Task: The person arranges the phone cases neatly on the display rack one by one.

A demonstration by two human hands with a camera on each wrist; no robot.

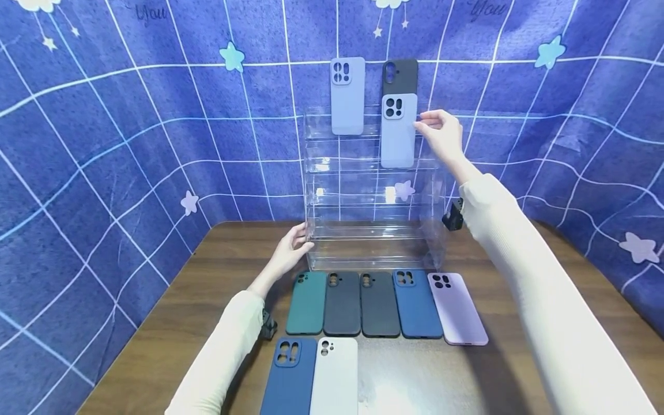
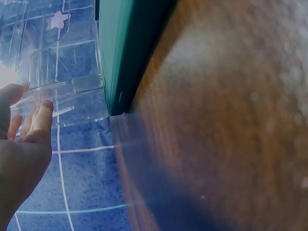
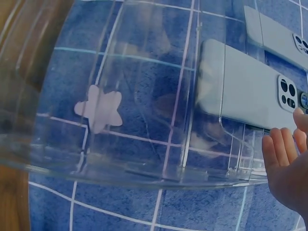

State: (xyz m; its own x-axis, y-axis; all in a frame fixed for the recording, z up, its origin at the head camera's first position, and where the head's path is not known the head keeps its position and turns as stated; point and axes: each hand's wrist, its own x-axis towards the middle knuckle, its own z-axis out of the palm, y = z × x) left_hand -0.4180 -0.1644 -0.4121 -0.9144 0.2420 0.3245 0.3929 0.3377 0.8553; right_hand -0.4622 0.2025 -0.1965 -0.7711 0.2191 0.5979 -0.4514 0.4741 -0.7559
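Note:
A clear tiered display stand [image 1: 373,231] stands on the table. My left hand [image 1: 288,251] holds its lower left edge, thumb at the front and fingers along the side. My right hand [image 1: 443,135], raised at the upper right, pinches the right edge of a light blue phone case [image 1: 398,138]. This case stands upright in the stand, overlapping a dark grey phone case [image 1: 400,77] behind it. Another light blue phone case [image 1: 348,104] stands to the left on the top tier. In the right wrist view, my fingertips are right at the edge of the nearer light blue case [image 3: 250,86].
In front of the stand lie a green case [image 1: 307,304], two dark grey cases [image 1: 342,305], a blue case [image 1: 419,305] and a lilac case [image 1: 459,311]. Nearer are another blue case [image 1: 290,383] and a white case [image 1: 336,377]. A blue patterned cloth [image 1: 155,144] hangs behind.

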